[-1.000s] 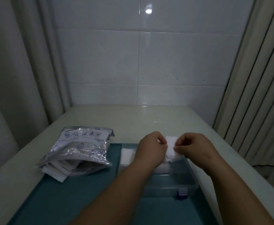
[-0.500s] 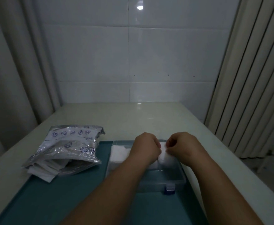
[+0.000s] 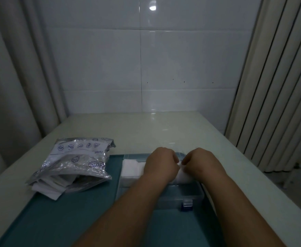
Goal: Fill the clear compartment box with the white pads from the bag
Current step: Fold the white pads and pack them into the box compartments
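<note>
Dim, bluish scene; lamp glare [image 3: 152, 7] on the tiled wall [image 3: 181, 59], edges bowed.

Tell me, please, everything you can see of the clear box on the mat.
The clear box is a shallow, see-through plastic case lying flat on the teal mat, right of the bag. A small bluish latch sits on its near wall. Its far-left part holds white pads; the near part looks empty. Both hands, left and right, press another white pad into its far side. Dividers are hard to make out.
</note>
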### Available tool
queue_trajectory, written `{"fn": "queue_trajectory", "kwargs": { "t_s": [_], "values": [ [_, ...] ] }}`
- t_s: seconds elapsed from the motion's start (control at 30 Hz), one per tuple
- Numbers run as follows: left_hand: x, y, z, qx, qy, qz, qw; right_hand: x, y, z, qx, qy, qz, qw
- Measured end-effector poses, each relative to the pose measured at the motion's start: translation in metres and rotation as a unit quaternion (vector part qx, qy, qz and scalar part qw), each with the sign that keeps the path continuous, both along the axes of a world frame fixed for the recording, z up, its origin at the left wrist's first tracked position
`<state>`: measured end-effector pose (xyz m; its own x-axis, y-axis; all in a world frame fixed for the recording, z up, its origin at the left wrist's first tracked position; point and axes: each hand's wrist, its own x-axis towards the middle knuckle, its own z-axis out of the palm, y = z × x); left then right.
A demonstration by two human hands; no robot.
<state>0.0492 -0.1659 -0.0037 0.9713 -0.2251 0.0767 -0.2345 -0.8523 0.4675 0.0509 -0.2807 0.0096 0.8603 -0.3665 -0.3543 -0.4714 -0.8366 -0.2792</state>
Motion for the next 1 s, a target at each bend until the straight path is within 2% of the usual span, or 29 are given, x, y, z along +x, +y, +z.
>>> {"fn": "queue_trajectory", "kwargs": {
  "t_s": [0.07,0.13,0.23,0.3,0.4,0.47,0.53,0.77,1.0],
  "values": [
    [-0.001,0.002,0.002,0.014,0.009,-0.009,1.0,-0.002,0.0,-0.001,0.002,-0.015,-0.002,1.0],
    [0.0,0.001,0.004,0.037,0.057,-0.012,0.998,-0.003,0.002,-0.002,-0.013,-0.026,0.0,1.0],
    [-0.002,0.002,0.011,0.02,0.081,-0.024,0.996,-0.006,0.004,0.002,-0.011,-0.023,0.015,1.0],
    [-0.008,0.007,0.013,-0.015,0.056,-0.031,0.998,-0.01,0.005,0.006,0.006,-0.047,0.031,0.998],
    [-0.022,0.023,0.017,-0.077,-0.013,-0.021,0.997,-0.025,0.01,0.005,-0.011,-0.179,0.068,0.981],
    [-0.029,0.036,0.017,-0.073,-0.038,-0.014,0.997,-0.035,0.013,0.005,0.008,-0.257,0.076,0.963],
    [-0.034,0.053,0.018,-0.062,-0.053,-0.004,0.997,-0.04,0.019,0.007,0.047,-0.295,0.088,0.95],
    [-0.045,0.117,0.024,-0.094,-0.11,0.029,0.989,-0.043,0.055,0.021,0.102,-0.321,0.159,0.928],
    [-0.043,0.171,0.024,-0.139,-0.15,0.086,0.975,-0.037,0.108,0.028,0.136,-0.305,0.214,0.918]
  ]
}}
